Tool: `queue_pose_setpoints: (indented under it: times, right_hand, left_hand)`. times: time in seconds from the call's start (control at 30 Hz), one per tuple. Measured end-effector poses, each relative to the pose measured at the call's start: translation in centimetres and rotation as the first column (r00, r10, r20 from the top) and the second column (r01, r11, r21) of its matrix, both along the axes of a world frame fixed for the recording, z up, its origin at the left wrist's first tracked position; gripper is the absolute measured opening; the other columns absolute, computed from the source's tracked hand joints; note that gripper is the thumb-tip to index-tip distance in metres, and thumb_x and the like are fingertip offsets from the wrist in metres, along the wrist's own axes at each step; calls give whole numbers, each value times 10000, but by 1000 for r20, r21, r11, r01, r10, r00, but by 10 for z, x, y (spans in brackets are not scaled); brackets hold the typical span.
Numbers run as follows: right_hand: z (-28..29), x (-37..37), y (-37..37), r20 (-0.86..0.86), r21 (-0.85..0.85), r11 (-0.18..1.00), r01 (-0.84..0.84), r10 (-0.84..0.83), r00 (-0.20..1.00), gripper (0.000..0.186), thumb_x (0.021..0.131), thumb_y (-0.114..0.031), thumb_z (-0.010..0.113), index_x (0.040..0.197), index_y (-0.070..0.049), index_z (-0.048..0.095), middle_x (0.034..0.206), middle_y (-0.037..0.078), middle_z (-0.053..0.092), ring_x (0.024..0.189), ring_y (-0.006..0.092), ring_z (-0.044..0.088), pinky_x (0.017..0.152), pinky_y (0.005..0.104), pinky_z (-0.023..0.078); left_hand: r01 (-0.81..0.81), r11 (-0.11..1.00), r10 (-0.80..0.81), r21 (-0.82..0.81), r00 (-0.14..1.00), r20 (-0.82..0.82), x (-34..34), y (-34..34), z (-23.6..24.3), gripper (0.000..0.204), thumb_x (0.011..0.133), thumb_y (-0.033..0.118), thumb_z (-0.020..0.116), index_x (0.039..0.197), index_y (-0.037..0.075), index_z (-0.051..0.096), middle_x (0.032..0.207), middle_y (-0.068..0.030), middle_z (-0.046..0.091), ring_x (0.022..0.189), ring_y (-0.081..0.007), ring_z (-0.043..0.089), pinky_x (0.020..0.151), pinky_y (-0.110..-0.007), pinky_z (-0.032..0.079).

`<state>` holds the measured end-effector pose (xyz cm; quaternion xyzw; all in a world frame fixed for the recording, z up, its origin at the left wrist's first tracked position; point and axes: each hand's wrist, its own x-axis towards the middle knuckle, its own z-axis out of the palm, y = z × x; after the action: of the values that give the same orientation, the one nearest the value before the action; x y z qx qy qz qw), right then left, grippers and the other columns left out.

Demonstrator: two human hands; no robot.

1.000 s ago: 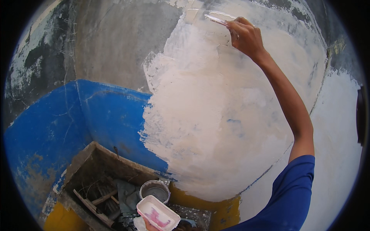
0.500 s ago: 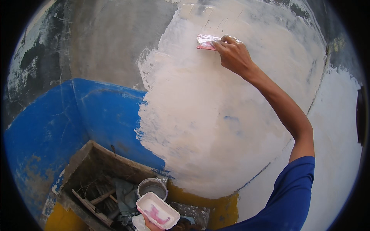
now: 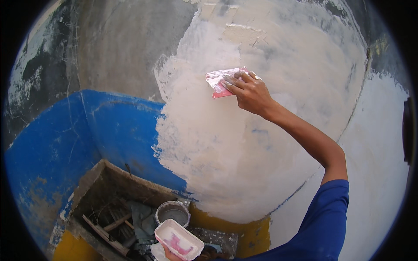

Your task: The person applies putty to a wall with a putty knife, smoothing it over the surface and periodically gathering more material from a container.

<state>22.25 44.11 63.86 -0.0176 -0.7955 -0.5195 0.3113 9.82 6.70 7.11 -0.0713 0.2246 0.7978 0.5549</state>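
Observation:
In my right hand (image 3: 250,93) is a flat pink scraper (image 3: 221,90) smeared with white paste, its blade laid against the white-coated wall (image 3: 278,152) at upper middle. My fingers press on the scraper's back and are speckled with paste. Low in the picture, my left hand (image 3: 168,253) grips a rectangular white tub (image 3: 186,243) with pink patches and white paste inside. Most of that hand is hidden under the tub, and something white, perhaps cloth or plastic, is beside it.
Blue paint (image 3: 117,122) covers the lower left wall, with bare grey plaster (image 3: 122,48) above. Below stands a concrete basin (image 3: 85,187) holding wooden pieces (image 3: 116,224) and grey cloth (image 3: 146,224). A round bucket (image 3: 173,213) sits behind the tub; yellow paint (image 3: 257,232) shows low on the wall.
My right hand and scraper have moved down and leftward across the wall, and a thick streak of paste now shows above them. My left hand and tub have barely shifted.

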Motion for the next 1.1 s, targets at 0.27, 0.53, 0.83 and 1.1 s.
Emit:
queue_pose_setpoints:
  times: [0.27, 0.53, 0.83, 1.1]
  right_hand:
    - [256, 62, -5, -631, 224, 967, 121, 49, 774, 149, 827, -85, 562, 813, -9, 690, 751, 227, 656, 733, 405, 651, 650, 483, 525]
    - [109, -4, 6, -243, 131, 990, 45, -12, 970, 295, 717, 12, 591, 996, -32, 679, 848, 91, 707, 886, 267, 659, 683, 397, 569]
    - [108, -31, -16, -296, 37, 993, -112, 118, 948, 373, 723, 20, 622, 1064, -104, 708, 967, 67, 721, 965, 236, 645, 702, 392, 567]
    - [34, -49, 13, 10, -12, 998, 56, -56, 998, 348, 749, -14, 607, 1071, -94, 711, 1133, 26, 702, 1094, 225, 624, 774, 377, 576]
  left_hand:
    - [3, 1000, -3, 9, 1000, -22, 2, 1, 11, 814, 894, 707, 428, 1512, 187, 327, 1530, -103, 344, 1361, -427, 339, 999, -696, 348]
    - [-51, 969, 98, 242, 977, -189, 16, 9, 43, 776, 898, 712, 422, 1492, 216, 360, 1488, -78, 418, 1312, -352, 448, 1059, -605, 362]
    - [-3, 1000, 3, 7, 1000, -17, 7, 4, 29, 839, 902, 690, 425, 1532, 154, 287, 1556, -129, 294, 1386, -473, 281, 969, -740, 349]
    - [-17, 1000, 17, -13, 1000, 1, 1, -1, 14, 821, 901, 692, 426, 1520, 165, 311, 1531, -121, 329, 1372, -442, 318, 984, -711, 352]
